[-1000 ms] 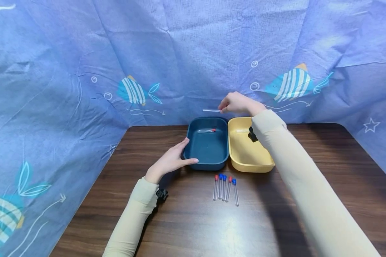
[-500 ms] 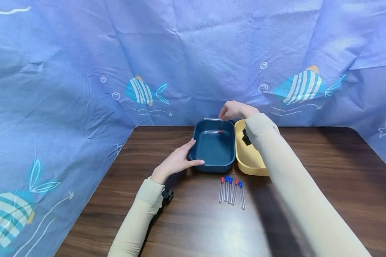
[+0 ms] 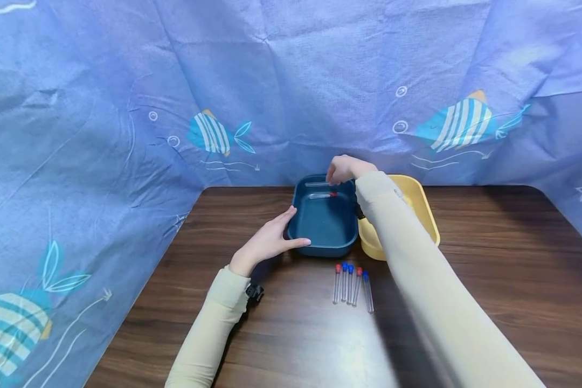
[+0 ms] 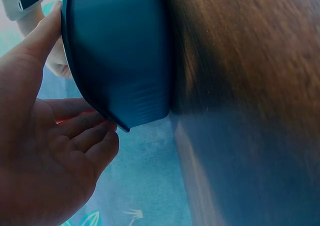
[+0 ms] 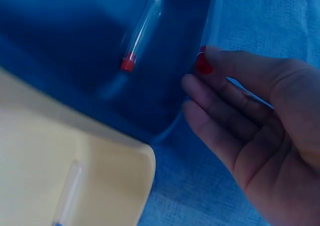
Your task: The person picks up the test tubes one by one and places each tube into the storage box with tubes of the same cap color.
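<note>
At its back end, over the dark blue bin (image 3: 324, 218), my right hand (image 3: 346, 168) pinches a clear test tube (image 5: 212, 25) by its red cap between thumb and fingers. The tube lies roughly level, close to the back wall. Another red-capped test tube (image 5: 137, 40) rests on the floor of the same bin. My left hand (image 3: 267, 240) spans the bin's near left corner. Its thumb lies at the front rim and its extended fingers touch the left rim, as the left wrist view also shows.
Right of the blue bin stands a yellow bin (image 3: 429, 215), partly behind my right sleeve. In it lies a blue-capped test tube (image 5: 69, 191). Several tubes (image 3: 353, 288) with red or blue caps lie on the wooden table (image 3: 271, 345) in front. A blue fish-print cloth (image 3: 315, 81) hangs behind.
My right hand has lowered the test tube from above the blue bin's back rim to inside its back end. The left hand keeps its place on the bin.
</note>
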`<state>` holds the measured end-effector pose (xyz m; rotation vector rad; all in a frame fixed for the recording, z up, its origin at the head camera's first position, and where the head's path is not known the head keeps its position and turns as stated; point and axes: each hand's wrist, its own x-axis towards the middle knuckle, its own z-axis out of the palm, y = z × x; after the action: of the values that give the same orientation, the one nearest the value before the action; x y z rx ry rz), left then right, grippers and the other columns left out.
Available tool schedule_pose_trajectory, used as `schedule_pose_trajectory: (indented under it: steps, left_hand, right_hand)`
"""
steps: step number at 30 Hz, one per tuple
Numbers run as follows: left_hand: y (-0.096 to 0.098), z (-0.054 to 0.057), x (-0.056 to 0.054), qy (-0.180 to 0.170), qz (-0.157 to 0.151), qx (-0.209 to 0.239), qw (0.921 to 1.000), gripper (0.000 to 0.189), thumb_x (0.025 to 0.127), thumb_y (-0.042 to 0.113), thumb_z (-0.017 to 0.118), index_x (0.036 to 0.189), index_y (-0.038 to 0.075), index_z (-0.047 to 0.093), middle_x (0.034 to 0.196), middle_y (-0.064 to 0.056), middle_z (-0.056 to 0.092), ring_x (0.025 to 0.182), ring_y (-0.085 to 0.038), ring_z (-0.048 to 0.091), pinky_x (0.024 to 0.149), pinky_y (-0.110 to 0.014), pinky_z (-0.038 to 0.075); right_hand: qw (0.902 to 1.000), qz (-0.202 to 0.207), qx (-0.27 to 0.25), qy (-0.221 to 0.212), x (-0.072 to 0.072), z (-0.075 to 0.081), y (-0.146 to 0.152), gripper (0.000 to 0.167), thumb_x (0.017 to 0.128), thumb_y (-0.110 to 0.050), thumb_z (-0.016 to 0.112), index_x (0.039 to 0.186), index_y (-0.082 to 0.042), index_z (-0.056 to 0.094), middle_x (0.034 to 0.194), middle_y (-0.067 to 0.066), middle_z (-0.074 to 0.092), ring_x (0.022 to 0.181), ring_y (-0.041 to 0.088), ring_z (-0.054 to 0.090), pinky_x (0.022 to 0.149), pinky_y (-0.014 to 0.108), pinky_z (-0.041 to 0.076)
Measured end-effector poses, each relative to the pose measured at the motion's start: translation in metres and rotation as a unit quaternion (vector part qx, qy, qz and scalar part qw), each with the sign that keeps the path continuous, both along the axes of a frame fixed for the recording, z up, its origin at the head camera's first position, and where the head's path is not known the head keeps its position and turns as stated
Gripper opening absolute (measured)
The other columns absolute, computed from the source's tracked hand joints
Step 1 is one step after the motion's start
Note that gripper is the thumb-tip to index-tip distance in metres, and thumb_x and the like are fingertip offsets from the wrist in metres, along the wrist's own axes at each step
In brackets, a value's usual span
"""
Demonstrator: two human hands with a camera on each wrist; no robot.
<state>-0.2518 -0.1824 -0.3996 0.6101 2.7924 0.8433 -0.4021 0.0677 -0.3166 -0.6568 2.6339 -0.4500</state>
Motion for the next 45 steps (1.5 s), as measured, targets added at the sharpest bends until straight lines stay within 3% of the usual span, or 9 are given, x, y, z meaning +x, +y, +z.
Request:
schedule_pose_trajectory:
  steps: [15, 26, 33, 45]
  left_hand:
    - [0.004, 0.006, -0.008, 0.006, -0.008, -0.002, 1.0000, 0.104, 0.087, 0.069, 0.064, 0.162, 0.011, 0.022, 0.168, -0.002, 0.017, 0.151, -0.025, 0.025, 0.119, -0.047, 0.028]
    - [0.002, 0.004, -0.006, 0.004, -0.005, 0.006, 1.0000, 0.103, 0.087, 0.068, 0.065, 0.162, 0.012, 0.022, 0.168, -0.001, 0.017, 0.151, -0.025, 0.025, 0.118, -0.047, 0.029]
    - [0.005, 0.003, -0.006, 0.006, -0.006, 0.005, 1.0000, 0.102, 0.087, 0.067, 0.065, 0.162, 0.012, 0.023, 0.167, -0.001, 0.017, 0.151, -0.024, 0.025, 0.118, -0.046, 0.029]
    - [-0.001, -0.004, -0.001, -0.002, 0.002, 0.008, 1.0000, 0.104, 0.086, 0.070, 0.065, 0.162, 0.013, 0.022, 0.167, 0.000, 0.018, 0.151, -0.022, 0.026, 0.118, -0.045, 0.029]
  right_hand:
    - [0.9980, -0.041, -0.031, -0.038, -0.007, -0.008, -0.001, 0.027, 0.098, -0.004, 0.058, 0.121, 0.003, 0.070, 0.115, 0.019, 0.070, 0.109, 0.031, 0.065, 0.096, 0.041, 0.052]
    - [0.9944, -0.037, -0.056, -0.082, -0.009, -0.021, -0.002, 0.033, 0.102, -0.003, 0.046, 0.127, 0.009, 0.063, 0.121, 0.024, 0.067, 0.112, 0.033, 0.064, 0.099, 0.042, 0.051]
    - [0.9890, -0.042, -0.068, -0.125, -0.008, -0.031, -0.001, 0.025, 0.101, -0.002, 0.052, 0.121, 0.011, 0.061, 0.122, 0.025, 0.066, 0.106, 0.031, 0.066, 0.098, 0.041, 0.052]
    - [0.9886, -0.069, -0.049, -0.124, -0.003, -0.047, -0.006, 0.021, 0.100, -0.001, 0.056, 0.117, 0.009, 0.064, 0.115, 0.023, 0.069, 0.102, 0.031, 0.067, 0.091, 0.038, 0.055]
